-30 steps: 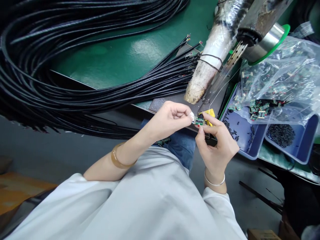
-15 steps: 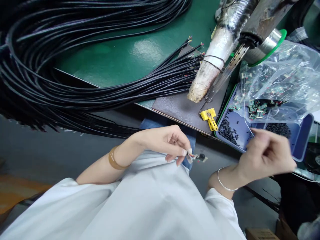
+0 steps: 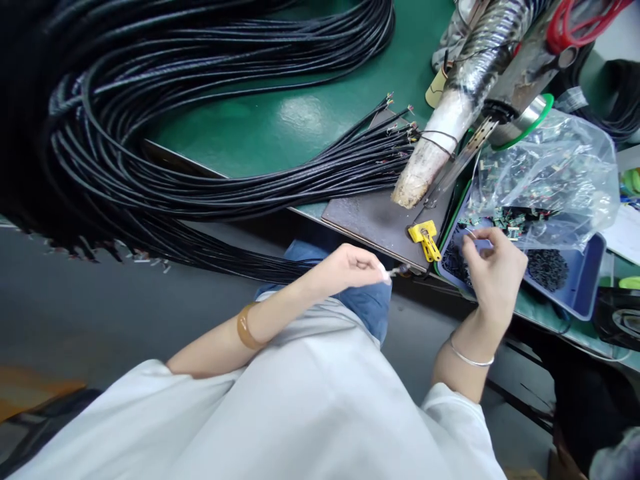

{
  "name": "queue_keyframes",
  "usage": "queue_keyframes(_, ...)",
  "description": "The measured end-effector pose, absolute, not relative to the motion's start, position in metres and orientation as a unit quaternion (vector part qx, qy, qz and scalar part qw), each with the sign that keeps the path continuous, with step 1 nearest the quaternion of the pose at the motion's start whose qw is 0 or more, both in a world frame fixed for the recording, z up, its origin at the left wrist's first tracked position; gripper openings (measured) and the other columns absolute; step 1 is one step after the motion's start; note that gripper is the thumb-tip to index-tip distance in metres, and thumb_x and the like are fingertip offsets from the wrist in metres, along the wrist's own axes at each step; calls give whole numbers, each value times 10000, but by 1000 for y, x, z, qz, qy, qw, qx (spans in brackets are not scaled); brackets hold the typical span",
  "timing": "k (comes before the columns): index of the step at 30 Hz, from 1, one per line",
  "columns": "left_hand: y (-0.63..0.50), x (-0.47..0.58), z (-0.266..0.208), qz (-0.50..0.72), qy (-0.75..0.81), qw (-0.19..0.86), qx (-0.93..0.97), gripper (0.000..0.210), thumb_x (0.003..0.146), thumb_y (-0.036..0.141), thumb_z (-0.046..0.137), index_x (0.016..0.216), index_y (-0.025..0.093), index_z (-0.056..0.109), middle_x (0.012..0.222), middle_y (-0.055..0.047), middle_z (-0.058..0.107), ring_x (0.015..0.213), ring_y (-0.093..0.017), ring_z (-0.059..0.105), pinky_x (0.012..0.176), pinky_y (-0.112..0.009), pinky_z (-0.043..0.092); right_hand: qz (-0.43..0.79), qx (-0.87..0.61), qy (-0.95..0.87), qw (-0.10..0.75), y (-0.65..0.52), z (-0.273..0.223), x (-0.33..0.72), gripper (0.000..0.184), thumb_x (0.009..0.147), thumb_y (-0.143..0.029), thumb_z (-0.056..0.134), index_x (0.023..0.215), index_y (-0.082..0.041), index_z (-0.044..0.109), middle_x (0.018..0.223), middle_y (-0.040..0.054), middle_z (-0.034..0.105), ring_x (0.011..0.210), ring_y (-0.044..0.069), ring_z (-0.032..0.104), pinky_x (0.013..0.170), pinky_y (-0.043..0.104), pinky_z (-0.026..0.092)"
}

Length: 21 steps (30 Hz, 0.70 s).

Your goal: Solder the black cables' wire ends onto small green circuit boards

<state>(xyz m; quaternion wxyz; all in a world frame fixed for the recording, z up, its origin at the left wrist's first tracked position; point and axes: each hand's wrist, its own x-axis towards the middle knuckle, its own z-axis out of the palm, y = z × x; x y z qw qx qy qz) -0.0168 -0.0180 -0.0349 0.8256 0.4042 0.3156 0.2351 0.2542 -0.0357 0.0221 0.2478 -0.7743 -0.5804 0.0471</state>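
My left hand [image 3: 357, 267] is closed in a pinch on a cable end [image 3: 397, 271]. Short thin wires and a small dark and pale part stick out past its fingertips; the detail is blurred. My right hand [image 3: 497, 267] hangs over the near part of the blue tray [image 3: 595, 280], thumb and forefinger brought together. A thin whitish strand shows at those fingertips, too fine to name. Beneath them lie small black tube pieces [image 3: 454, 257]. Beside the tray, a yellow clip-like tool [image 3: 425, 240] rests on the brown board [image 3: 360, 217].
Black cables [image 3: 250, 193] cover the left, their stripped ends on the board. A wrapped hose [image 3: 430, 153] and a metal nozzle [image 3: 467, 147] reach down above it. A clear bag of small circuit boards [image 3: 550, 180] overlaps the tray, near a solder spool [image 3: 527, 123].
My right hand has moved left and up to the tray's near left part, its fingers now pinched. My left hand has risen slightly with the cable end. The whole view has shifted.
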Motion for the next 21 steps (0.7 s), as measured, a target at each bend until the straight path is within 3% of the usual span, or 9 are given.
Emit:
queue_keyframes(3, -12, -21, -28, 289, 349, 797, 399, 292, 806, 385, 758, 791, 93, 754, 512, 21, 562, 437, -25, 317, 421, -177, 195, 65, -728, -504, 460, -53, 28, 228, 120, 844, -306, 705, 880, -197, 668, 784, -9, 665, 514, 83, 484, 528, 256, 360)
queue_keyframes(5, -10, -19, -22, 311, 351, 778, 417, 277, 807, 368, 754, 780, 93, 748, 539, 8, 594, 443, -31, 344, 421, -181, 236, 121, -686, -508, 506, -65, 30, 207, 118, 807, -277, 759, 879, -202, 702, 823, 0, 684, 557, 84, 528, 515, 237, 378)
queue_keyframes(10, -15, -8, -10, 386, 369, 674, 510, 176, 808, 275, 730, 822, 103, 769, 695, -40, 687, 607, -95, 557, 562, -199, 444, 219, -650, -559, 466, -77, 18, 166, 66, 876, -253, 711, 912, -223, 757, 848, 10, 706, 612, 92, 577, 533, 235, 410)
queue_keyframes(16, -17, -4, -5, 410, 383, 537, 631, 154, 855, 233, 685, 837, 111, 777, 671, -17, 636, 536, -66, 433, 483, -201, 319, 233, -642, -572, 455, -73, 6, 159, 138, 943, -279, 632, 866, -202, 718, 845, 14, 704, 701, 119, 617, 628, 256, 471)
queue_keyframes(21, -18, -4, -8, 408, 373, 489, 675, 174, 881, 218, 651, 873, 94, 772, 641, -5, 601, 517, -63, 404, 508, -210, 332, 195, -643, -611, 420, -73, 8, 159, 140, 943, -280, 634, 854, -199, 705, 759, -14, 662, 601, 93, 514, 581, 246, 409)
